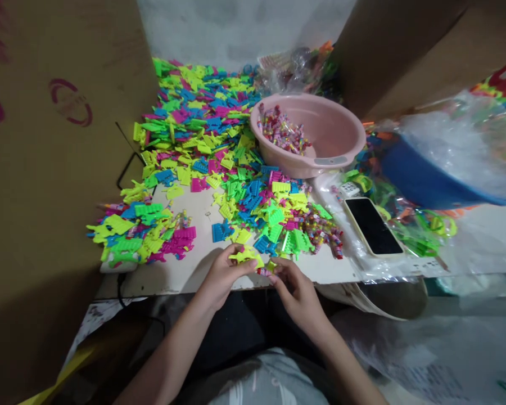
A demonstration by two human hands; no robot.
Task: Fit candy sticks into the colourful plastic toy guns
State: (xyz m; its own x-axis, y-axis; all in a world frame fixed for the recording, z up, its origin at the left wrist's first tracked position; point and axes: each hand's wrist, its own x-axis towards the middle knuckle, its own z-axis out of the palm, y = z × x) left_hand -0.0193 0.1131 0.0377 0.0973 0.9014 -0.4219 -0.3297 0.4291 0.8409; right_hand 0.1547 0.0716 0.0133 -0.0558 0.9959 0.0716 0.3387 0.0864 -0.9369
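Near the table's front edge, my left hand (225,274) pinches a yellow plastic piece (247,256). My right hand (294,284) is closed on a small pink and red wrapped piece (263,271), which touches the lower side of the yellow piece. Just beyond my hands lies a pile of yellow, green, blue and magenta plastic pieces (253,197). Small wrapped pieces (322,230) lie at the right of that pile. Another heap of coloured pieces (145,230) sits to the left, with some small wrapped pieces among it.
A pink basin (337,126) holds many small wrapped pieces. A phone (373,226) lies on clear plastic at the right, near a blue container (425,174). Large cardboard boxes stand at left (59,140) and back right (388,50). A cable hangs at the front left.
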